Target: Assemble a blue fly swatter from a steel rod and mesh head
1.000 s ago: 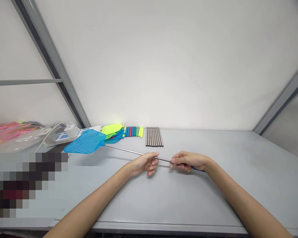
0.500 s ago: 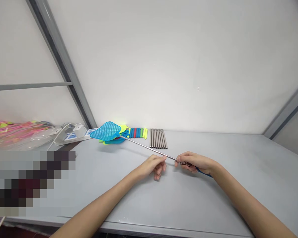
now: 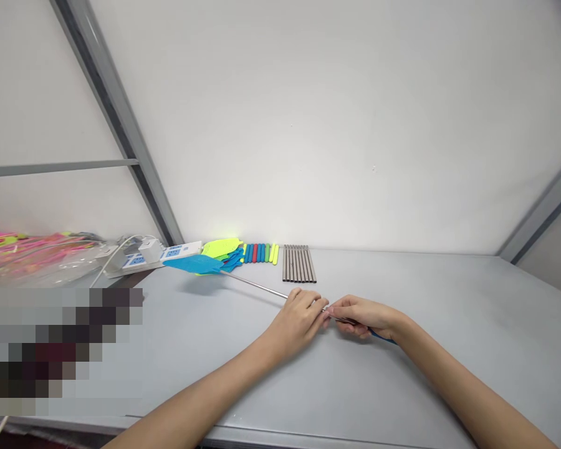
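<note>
A fly swatter with a blue mesh head and a thin metal rod slants from the left toward my hands, above the table. My left hand is closed over the rod near its middle, the back of the hand facing up. Just to its right, my right hand grips the lower end of the rod. A bit of blue handle sticks out under the right wrist; the rest of the handle is hidden by the palm. The swatter head is seen nearly edge-on.
Behind the swatter lie yellow and blue swatter heads, a row of coloured handles and several metal tubes by the wall. At left are a power strip and a plastic bag of colourful pieces on the grey table.
My left hand has turned over and closed around the rod. The swatter head has dropped slightly and rolled from face-on to nearly edge-on. My right hand keeps its hold.
</note>
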Demonstrator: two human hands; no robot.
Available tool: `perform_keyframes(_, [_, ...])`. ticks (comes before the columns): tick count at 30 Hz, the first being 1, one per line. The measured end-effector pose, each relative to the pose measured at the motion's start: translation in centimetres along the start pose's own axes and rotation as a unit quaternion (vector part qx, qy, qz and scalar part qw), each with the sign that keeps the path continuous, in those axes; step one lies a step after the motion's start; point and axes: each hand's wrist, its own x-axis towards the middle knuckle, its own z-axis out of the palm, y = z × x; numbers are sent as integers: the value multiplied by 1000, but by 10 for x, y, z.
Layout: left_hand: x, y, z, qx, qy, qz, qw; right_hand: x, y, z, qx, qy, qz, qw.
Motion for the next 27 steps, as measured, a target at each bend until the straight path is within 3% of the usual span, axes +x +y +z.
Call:
perform_keyframes(3, [0,-8,7,44,-62,35,997,2,1,2,1,-26,-3,1000])
perform_keyframes(10, [3,-29,10,149,-91,73,982,10,4,-1,14,-44,-16,999])
perform_keyframes(27, [10,-31,-1,170,-83,62,980,7,-1,-10,-41,-37,-33,998])
